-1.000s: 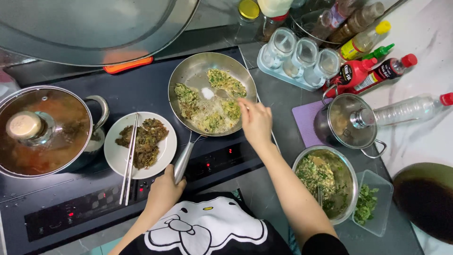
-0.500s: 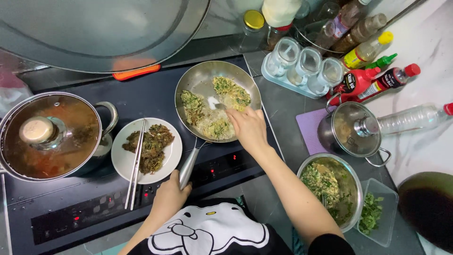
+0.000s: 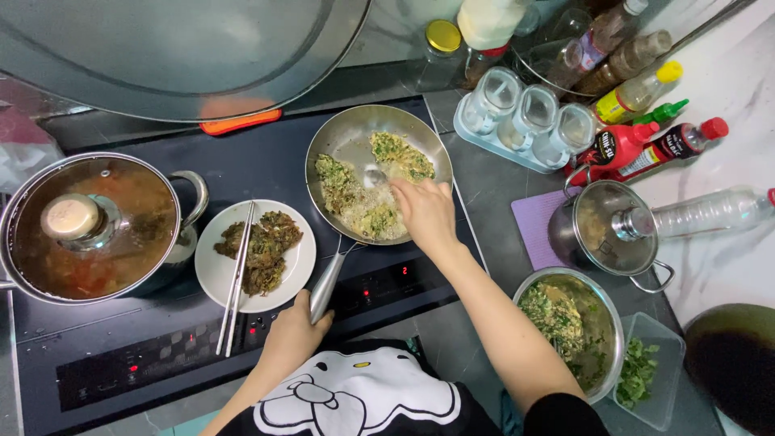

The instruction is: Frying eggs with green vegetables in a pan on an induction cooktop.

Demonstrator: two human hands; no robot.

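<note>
A steel frying pan (image 3: 347, 137) sits on the black induction hob (image 3: 242, 161). It holds three green herb-and-egg patties (image 3: 401, 155) in bubbling oil. My left hand (image 3: 297, 327) grips the pan's handle (image 3: 325, 284) at the hob's front edge. My right hand (image 3: 425, 214) hovers over the pan's near right rim. Its fingers pinch a metal spoon (image 3: 373, 175) whose bowl rests in the middle of the pan.
Left of the pan a white plate (image 3: 292, 266) carries fried patties and chopsticks (image 3: 235, 278). A lidded pot of soup (image 3: 89, 230) stands far left. On the right are a steel bowl of green batter (image 3: 609, 323), a lidded small pot (image 3: 613, 230), a herb tray (image 3: 646, 371), spice jars (image 3: 529, 121) and sauce bottles (image 3: 646, 149).
My right hand has slid a little toward the near side of the pan with the spoon. The left hand stays on the handle. The view has shifted slightly.
</note>
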